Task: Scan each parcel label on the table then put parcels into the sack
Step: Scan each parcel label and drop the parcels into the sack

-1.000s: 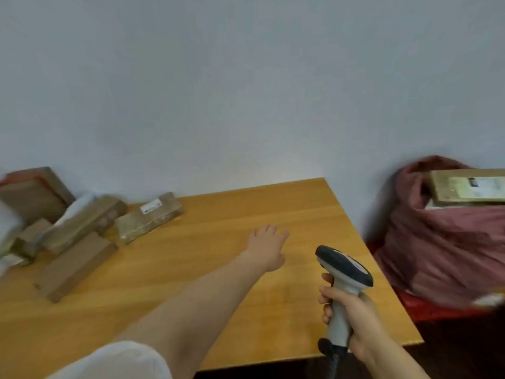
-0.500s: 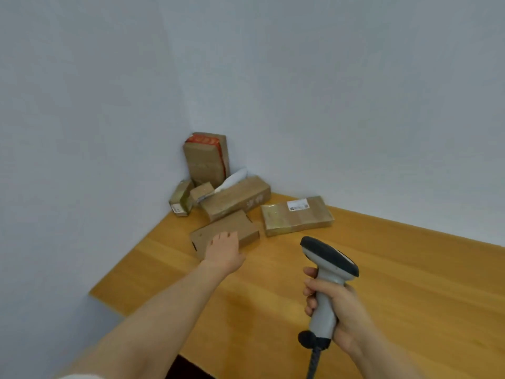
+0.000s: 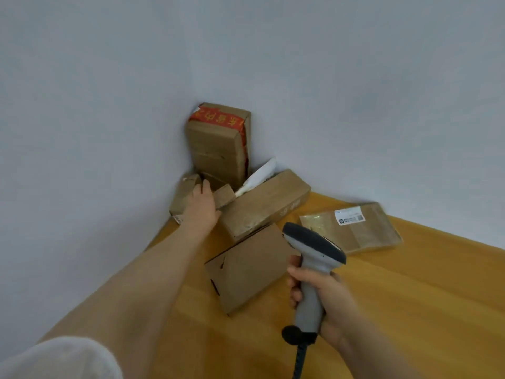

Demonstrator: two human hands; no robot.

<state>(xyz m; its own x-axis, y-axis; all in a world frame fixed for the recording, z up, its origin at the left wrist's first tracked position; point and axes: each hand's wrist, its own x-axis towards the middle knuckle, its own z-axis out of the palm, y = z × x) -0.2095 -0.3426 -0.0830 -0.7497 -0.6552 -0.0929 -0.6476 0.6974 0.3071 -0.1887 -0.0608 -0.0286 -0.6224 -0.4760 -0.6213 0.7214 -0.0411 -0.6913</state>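
White sleeve (image 3: 62, 359) bottom left, with the bare forearm running up toward the wall corner. Left hand (image 3: 200, 206) is spread, fingers fairly straight, laid on a small parcel (image 3: 181, 199) that sits against the left wall at the table corner. No clear grip on it; the thumb sticks out to the right. Just right of the hand, a tiny box (image 3: 224, 195) is wedged in the pile. Behind it a tall box with red tape (image 3: 218, 149) stands upright in the corner. A white packet (image 3: 259, 173) pokes up between it and a long box (image 3: 266, 203) lying tilted. In front of that, a plain brown box (image 3: 246, 269) lies on the wooden table (image 3: 423, 296). The scanner (image 3: 314, 253) is held upright, head pointing left and away. Right hand (image 3: 328, 299) is wrapped tight round its grey handle, cable (image 3: 299, 362) hanging below. Far right, a flat taped parcel (image 3: 363, 233) lies on the table apart from the pile, white label (image 3: 350, 216) face up.
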